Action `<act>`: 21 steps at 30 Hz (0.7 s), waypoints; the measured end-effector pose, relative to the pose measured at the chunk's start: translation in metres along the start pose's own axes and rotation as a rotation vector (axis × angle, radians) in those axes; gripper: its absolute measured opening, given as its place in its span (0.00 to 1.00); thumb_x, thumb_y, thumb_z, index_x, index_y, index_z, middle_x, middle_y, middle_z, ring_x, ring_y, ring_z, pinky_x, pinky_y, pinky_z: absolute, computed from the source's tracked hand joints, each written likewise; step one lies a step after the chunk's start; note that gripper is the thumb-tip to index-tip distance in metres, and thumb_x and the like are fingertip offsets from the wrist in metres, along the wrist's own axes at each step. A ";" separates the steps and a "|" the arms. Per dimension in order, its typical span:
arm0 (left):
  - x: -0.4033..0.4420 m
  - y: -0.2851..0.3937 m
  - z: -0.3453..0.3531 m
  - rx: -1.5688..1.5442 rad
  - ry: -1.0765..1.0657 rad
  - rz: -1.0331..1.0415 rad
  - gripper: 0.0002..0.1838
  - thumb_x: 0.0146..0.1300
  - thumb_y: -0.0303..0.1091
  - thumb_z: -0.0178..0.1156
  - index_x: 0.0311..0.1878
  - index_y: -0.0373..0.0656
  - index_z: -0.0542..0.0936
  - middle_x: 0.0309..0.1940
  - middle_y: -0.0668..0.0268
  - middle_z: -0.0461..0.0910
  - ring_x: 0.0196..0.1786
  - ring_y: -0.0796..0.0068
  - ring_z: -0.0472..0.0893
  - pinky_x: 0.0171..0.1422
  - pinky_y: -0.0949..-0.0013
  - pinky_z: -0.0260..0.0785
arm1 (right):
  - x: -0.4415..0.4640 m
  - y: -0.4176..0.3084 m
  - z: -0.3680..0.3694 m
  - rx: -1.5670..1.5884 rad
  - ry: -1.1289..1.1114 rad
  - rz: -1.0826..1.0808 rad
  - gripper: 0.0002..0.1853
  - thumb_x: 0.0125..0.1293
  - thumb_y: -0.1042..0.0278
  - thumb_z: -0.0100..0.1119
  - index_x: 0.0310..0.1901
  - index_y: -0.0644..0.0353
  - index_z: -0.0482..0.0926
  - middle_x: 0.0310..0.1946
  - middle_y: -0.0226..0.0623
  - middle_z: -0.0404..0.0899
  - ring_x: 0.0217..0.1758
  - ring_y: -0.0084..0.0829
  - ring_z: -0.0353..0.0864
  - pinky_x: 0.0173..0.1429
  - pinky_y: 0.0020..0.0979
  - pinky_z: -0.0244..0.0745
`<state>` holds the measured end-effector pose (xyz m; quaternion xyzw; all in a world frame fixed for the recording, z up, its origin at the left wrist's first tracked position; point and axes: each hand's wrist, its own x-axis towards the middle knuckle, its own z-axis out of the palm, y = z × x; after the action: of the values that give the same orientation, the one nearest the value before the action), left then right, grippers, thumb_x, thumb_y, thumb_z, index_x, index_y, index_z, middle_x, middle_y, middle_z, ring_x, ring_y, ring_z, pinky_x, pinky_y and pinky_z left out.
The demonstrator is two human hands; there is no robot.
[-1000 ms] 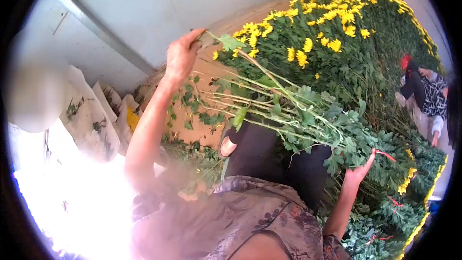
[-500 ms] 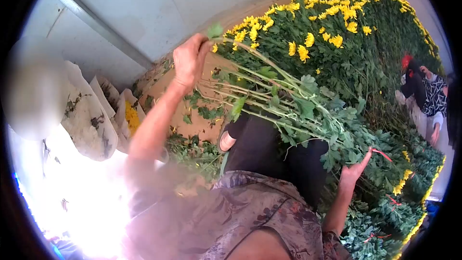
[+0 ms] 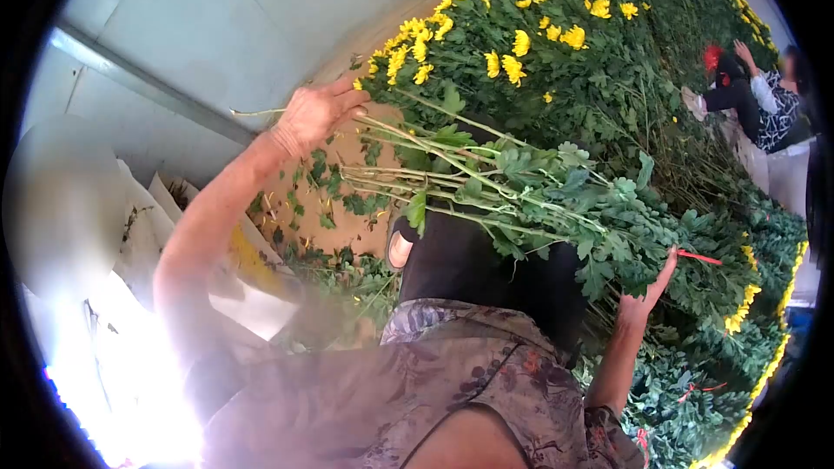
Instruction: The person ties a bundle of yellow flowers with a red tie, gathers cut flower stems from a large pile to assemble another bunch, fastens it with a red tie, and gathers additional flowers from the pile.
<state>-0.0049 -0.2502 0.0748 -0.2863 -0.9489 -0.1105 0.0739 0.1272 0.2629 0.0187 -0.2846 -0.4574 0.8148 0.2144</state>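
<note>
A leafy bunch of chrysanthemum stems (image 3: pixel 530 182) lies across my lap, its cut ends to the left and its leafier part to the right. My left hand (image 3: pixel 317 115) is closed at the upper cut ends, gripping a chrysanthemum stem; one thin stem end (image 3: pixel 254 112) sticks out to its left. My right hand (image 3: pixel 645 293) holds the leafy part from below, its fingers partly hidden by leaves. A red tie (image 3: pixel 700 257) shows right by its fingertips.
A large heap of yellow chrysanthemums (image 3: pixel 608 78) fills the back and right. Several tied bunches (image 3: pixel 686 399) lie at the lower right. Another person (image 3: pixel 764 100) sits at the far right. White sacks (image 3: pixel 143 226) stand at left; loose leaves (image 3: pixel 339 282) litter the floor.
My left hand has moved left and a little down, and a stem end now shows beyond it. My right hand stays under the bunch. The view has shifted slightly.
</note>
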 end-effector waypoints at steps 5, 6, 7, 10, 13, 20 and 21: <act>-0.031 0.020 -0.028 0.189 0.023 0.179 0.09 0.60 0.30 0.58 0.44 0.43 0.77 0.29 0.61 0.75 0.34 0.57 0.78 0.35 0.61 0.70 | 0.015 0.005 -0.005 0.062 0.086 0.082 0.25 0.67 0.49 0.54 0.59 0.56 0.70 0.54 0.36 0.74 0.56 0.38 0.75 0.58 0.43 0.72; -0.037 0.022 -0.028 0.274 0.035 0.178 0.08 0.61 0.32 0.57 0.43 0.44 0.77 0.28 0.62 0.76 0.31 0.59 0.78 0.33 0.60 0.70 | 0.017 0.009 -0.008 0.073 0.100 0.085 0.25 0.67 0.49 0.53 0.59 0.56 0.71 0.55 0.36 0.75 0.56 0.38 0.75 0.59 0.43 0.72; -0.039 0.025 -0.026 0.278 0.030 0.166 0.08 0.61 0.32 0.57 0.43 0.44 0.77 0.28 0.62 0.76 0.31 0.59 0.78 0.33 0.60 0.70 | 0.018 0.011 -0.011 0.071 0.091 0.095 0.25 0.67 0.49 0.53 0.59 0.56 0.71 0.55 0.36 0.75 0.56 0.38 0.75 0.59 0.43 0.72; -0.021 0.045 -0.013 0.040 0.501 -0.212 0.05 0.64 0.29 0.56 0.42 0.43 0.77 0.19 0.64 0.72 0.23 0.62 0.76 0.28 0.65 0.67 | 0.015 0.021 -0.011 0.054 0.073 0.181 0.26 0.67 0.47 0.51 0.60 0.55 0.70 0.58 0.36 0.74 0.59 0.40 0.74 0.60 0.44 0.71; 0.025 0.048 0.019 -0.564 0.884 -0.581 0.06 0.67 0.30 0.53 0.42 0.40 0.77 0.17 0.68 0.70 0.21 0.73 0.72 0.25 0.69 0.62 | -0.003 0.036 -0.014 -0.036 -0.059 0.101 0.26 0.68 0.47 0.50 0.62 0.53 0.69 0.59 0.36 0.72 0.60 0.39 0.73 0.62 0.45 0.70; 0.102 0.041 -0.021 -1.894 1.082 -0.822 0.10 0.70 0.33 0.49 0.31 0.41 0.69 0.14 0.75 0.51 0.18 0.81 0.47 0.22 0.73 0.40 | -0.015 0.022 0.018 -0.032 -0.137 0.123 0.28 0.67 0.44 0.52 0.59 0.57 0.70 0.53 0.38 0.75 0.55 0.36 0.74 0.61 0.37 0.68; 0.107 0.031 -0.024 -1.888 1.062 -0.824 0.10 0.70 0.33 0.49 0.31 0.41 0.69 0.14 0.75 0.51 0.18 0.81 0.47 0.22 0.73 0.40 | -0.019 0.018 0.020 0.028 -0.175 0.224 0.28 0.66 0.44 0.52 0.57 0.58 0.71 0.51 0.38 0.75 0.54 0.35 0.75 0.60 0.36 0.68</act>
<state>-0.0745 -0.1748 0.1250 0.1856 -0.3596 -0.8969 0.1783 0.1263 0.2302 0.0167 -0.2588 -0.4280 0.8617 0.0854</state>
